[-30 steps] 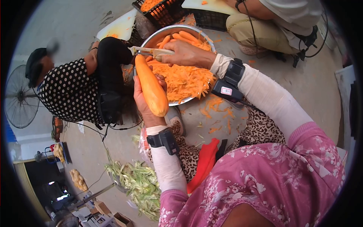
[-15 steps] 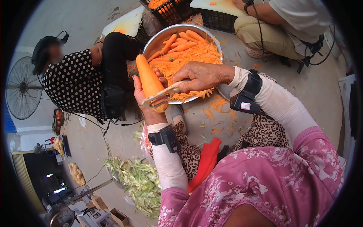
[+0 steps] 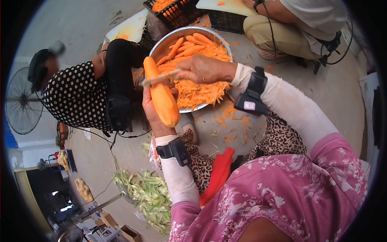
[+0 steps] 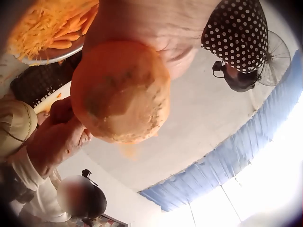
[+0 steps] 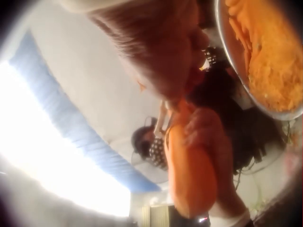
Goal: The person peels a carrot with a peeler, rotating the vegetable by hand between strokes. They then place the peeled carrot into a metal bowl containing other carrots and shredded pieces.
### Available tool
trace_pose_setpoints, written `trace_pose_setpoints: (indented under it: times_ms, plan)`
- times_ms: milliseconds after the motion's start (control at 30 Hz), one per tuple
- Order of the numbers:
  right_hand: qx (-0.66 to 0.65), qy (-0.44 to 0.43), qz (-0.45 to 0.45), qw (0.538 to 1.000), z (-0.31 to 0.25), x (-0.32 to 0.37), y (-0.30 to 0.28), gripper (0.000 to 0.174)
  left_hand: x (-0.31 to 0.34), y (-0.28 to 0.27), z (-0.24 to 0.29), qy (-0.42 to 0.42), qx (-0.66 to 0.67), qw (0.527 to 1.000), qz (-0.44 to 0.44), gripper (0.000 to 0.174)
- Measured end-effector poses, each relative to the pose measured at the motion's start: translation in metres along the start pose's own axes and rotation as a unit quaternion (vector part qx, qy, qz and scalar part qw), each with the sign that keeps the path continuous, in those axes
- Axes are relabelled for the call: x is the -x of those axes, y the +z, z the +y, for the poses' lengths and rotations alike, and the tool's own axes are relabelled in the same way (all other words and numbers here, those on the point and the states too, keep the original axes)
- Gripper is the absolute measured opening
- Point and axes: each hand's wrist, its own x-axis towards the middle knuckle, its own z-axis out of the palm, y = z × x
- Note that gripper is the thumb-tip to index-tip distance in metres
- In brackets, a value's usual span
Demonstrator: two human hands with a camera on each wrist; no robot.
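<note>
A big orange carrot lies along my left hand, whose fingers curl round it from beneath. Its thick end points back toward my wrist, and that blunt end fills the middle of the left wrist view. My right hand grips a pale-handled peeler, laid across the upper part of the carrot. In the right wrist view, the peeler shows only partly beside the carrot. Just beyond both hands stands a metal basin with whole carrots and a heap of peelings.
One person in a polka-dot top sits at left, another in light trousers crouches at upper right. Cutting boards and black crates stand behind the basin. Peelings litter the floor; corn husks lie lower left.
The peeler went from the carrot's far tip down to its thick end, then back up to the upper part. My left hand keeps holding the carrot in about the same place.
</note>
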Motion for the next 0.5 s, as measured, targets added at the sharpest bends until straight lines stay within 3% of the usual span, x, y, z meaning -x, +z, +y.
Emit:
trace_pose_setpoints:
  times_ms: [33,133,167,200,267,433,500]
  plan:
    - [0.042,0.004,0.036,0.998,0.011,-0.004,-0.003,0.032,0.000,0.003,-0.003,-0.029,0.060,0.998,-0.012,0.046]
    - [0.089,0.004,0.083,0.993,0.035,-0.015,-0.010,0.033,0.001,-0.001,-0.009,-0.051,0.069,0.996,-0.033,0.045]
    - [0.072,0.059,0.064,0.994,0.041,-0.015,-0.012,0.033,0.001,-0.001,-0.010,-0.057,0.072,0.994,-0.054,0.046]
    - [0.072,0.058,0.063,0.994,0.046,-0.017,-0.013,0.033,0.001,0.001,-0.011,-0.056,0.072,0.994,-0.054,0.046]
    - [0.221,0.133,0.096,0.961,0.057,-0.021,-0.014,0.032,0.001,0.006,-0.013,-0.067,0.043,0.995,-0.066,0.047]
    - [0.228,0.101,0.168,0.954,0.074,-0.023,-0.008,0.031,0.000,-0.002,-0.006,-0.039,0.049,0.996,-0.060,0.047]
    - [0.052,0.196,0.134,0.970,0.058,-0.021,-0.015,0.037,-0.001,-0.010,-0.003,-0.004,0.033,0.999,-0.031,0.047]
